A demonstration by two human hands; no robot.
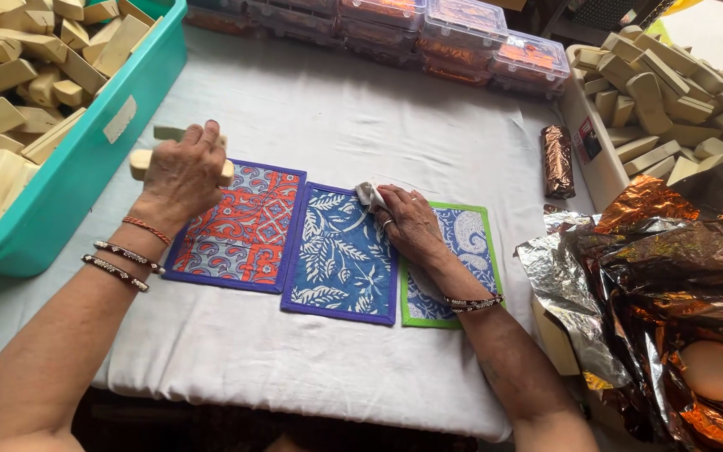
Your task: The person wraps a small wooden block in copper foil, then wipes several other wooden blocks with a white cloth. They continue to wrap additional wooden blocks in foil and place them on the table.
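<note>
Bars (10,67) (pale, blocky) fill teal tub (102,159).

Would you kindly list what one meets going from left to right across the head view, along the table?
Teal bin of pale bars → left hand holding pale bars → orange-and-purple mat → blue leaf-print mat → right hand with a small white cloth → green-edged mat → foil-wrapped bar → crumpled copper foil sheets.

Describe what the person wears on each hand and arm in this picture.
Both forearms are bare, without sleeves. The left hand has an orange thread band and two dark beaded bangles at its wrist. The right hand has a silver finger ring and one dark beaded bangle.
</note>
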